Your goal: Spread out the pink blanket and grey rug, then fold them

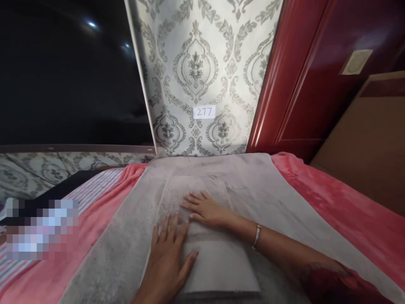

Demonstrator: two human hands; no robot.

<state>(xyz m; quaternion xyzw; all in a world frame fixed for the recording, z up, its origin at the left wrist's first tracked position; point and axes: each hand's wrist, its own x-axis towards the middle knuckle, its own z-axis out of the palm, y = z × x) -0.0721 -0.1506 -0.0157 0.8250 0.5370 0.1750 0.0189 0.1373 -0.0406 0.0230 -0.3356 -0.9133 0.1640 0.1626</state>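
A long, light grey folded cloth (218, 266) lies on a wider grey fleece cover (117, 240); what kind of cloth it is I cannot make out. My left hand (167, 257) rests on its left side, fingers spread and pointing away from me. Flat across its middle lies my right hand (205, 210), reaching in from the right with fingers apart and a silver bangle on the wrist. Neither hand grips anything. The near end of the cloth shows a straight, darker edge.
Pink blanket (341, 202) shows on both sides of the grey cover. Behind stand a large black screen (69, 76), patterned wallpaper (193, 63) with a paper label (204, 112) reading 277, and a dark red door (294, 71). A cardboard box (370, 135) leans at right.
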